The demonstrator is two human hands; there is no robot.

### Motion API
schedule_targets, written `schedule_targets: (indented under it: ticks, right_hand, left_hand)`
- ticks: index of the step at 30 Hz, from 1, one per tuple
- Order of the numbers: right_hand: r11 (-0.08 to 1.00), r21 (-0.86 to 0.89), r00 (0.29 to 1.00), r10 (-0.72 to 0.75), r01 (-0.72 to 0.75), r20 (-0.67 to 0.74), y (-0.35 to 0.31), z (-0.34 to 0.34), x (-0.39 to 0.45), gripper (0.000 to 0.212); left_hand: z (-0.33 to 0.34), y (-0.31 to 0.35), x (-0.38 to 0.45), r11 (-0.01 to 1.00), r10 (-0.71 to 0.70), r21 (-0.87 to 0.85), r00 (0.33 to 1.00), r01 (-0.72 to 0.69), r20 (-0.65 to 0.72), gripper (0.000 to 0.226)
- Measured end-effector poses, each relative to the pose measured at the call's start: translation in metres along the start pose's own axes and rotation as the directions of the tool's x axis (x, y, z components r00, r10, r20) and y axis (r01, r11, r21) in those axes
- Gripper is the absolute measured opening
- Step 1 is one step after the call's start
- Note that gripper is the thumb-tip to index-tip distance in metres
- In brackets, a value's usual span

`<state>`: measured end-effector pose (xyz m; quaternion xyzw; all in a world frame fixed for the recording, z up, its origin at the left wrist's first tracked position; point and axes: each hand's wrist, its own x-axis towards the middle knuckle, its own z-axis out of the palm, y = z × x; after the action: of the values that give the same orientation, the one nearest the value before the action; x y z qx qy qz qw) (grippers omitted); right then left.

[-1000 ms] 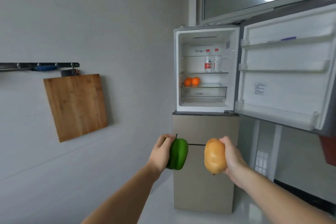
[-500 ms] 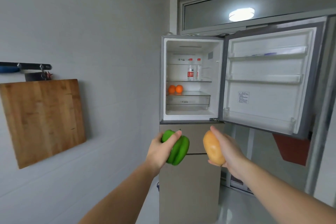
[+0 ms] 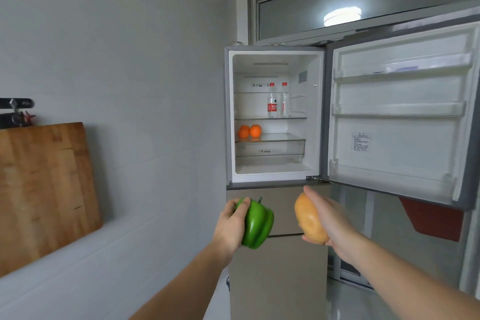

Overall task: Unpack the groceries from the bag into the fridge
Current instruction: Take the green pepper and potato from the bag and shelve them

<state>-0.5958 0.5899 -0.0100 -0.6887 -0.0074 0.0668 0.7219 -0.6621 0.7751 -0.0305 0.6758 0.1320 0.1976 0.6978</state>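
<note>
Open fridge (image 3: 272,117): two bottles (image 3: 277,101) (red labels, text unreadable) are shelved above two oranges (image 3: 250,131). Below it, a pepper (image 3: 257,226) is gripped by the left hand (image 3: 231,226) and a potato (image 3: 310,219) by the right hand (image 3: 330,218).

The near side of the green pepper (image 3: 257,226) is covered by the left hand (image 3: 231,226), and the far side of the potato (image 3: 310,218) is hidden behind the right hand (image 3: 335,223); both forearms are cut off by the bottom edge. The cutting board (image 3: 44,189) and the dark rack (image 3: 15,112) above it are cropped by the left edge. The fridge door (image 3: 397,117) and the red object (image 3: 436,218) beneath it are partly lost at the right. The labels on the two bottles (image 3: 276,102), the sticker (image 3: 361,142) on the door and the print on the drawer (image 3: 270,149) are too small to be read. What lies on the top door shelf (image 3: 401,69) is blurred
</note>
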Motion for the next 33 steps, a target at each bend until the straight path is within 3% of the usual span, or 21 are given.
schedule_targets:
  ticks: [2, 13, 20, 27, 33]
  right_hand:
    - [1.000, 0.022, 1.000, 0.000, 0.000, 0.005, -0.005, 0.003, 0.031, 0.059]
    - [0.972, 0.211, 0.990, 0.078, -0.101, 0.115, -0.029, -0.006, 0.190, 0.048]
    - [0.989, 0.150, 0.980, -0.015, -0.015, 0.198, -0.036, -0.003, 0.272, 0.018]
    - [0.997, 0.013, 0.991, -0.079, 0.078, 0.106, -0.051, 0.017, 0.355, 0.040]
    - [0.994, -0.045, 0.994, -0.102, 0.104, 0.041, -0.059, 0.044, 0.430, 0.037]
  left_hand:
    - [0.008, 0.001, 0.027, 1.000, 0.015, 0.014, 1.000, -0.015, 0.014, 0.020]
    - [0.076, 0.006, 0.162, 0.997, 0.013, 0.077, 0.998, -0.008, -0.063, 0.024]
    - [0.097, 0.003, 0.246, 1.000, 0.018, 0.026, 0.998, -0.017, -0.053, 0.020]
    - [0.109, -0.003, 0.353, 0.995, 0.082, -0.049, 0.997, -0.081, 0.006, 0.015]
    - [0.112, -0.011, 0.447, 0.986, 0.098, -0.145, 0.992, -0.085, 0.080, 0.024]
